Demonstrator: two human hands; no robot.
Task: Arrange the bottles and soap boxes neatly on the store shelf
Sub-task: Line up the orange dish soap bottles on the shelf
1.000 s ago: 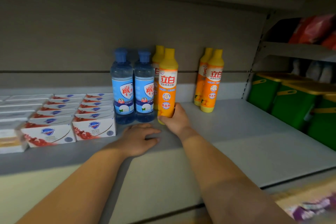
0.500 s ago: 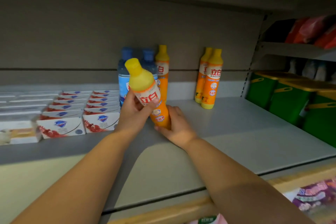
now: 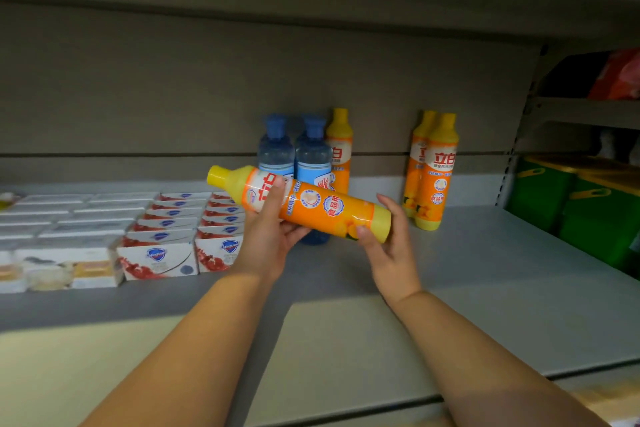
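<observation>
Head view: the orange plastic detergent bottle with yellow cap (image 3: 311, 206) is held sideways over the grey shelf (image 3: 485, 270) middle, upper body gripped by the left hand (image 3: 266, 236), base gripped by the right hand (image 3: 388, 246), probably so it gets re-stood label-forward beside the blue-capped bottles (image 3: 313, 156)

held bottle (image 3: 311, 206): orange, yellow cap + base, near-horizontal in the air above shelf (image 3: 485, 270), cap to the left, slightly up; left hand (image 3: 266, 236) grips label end, right hand (image 3: 391, 246) grips base.
blue bottles (image 3: 276, 149): 2, upright, side by side, behind held bottle.
back orange bottle (image 3: 340, 152): upright, just right of blue bottles.
orange pair (image 3: 437, 177): upright, one behind the other, well to the right.
soap boxes (image 3: 159, 253): white w/ red print, rows front-to-back, left of blue bottles.
</observation>
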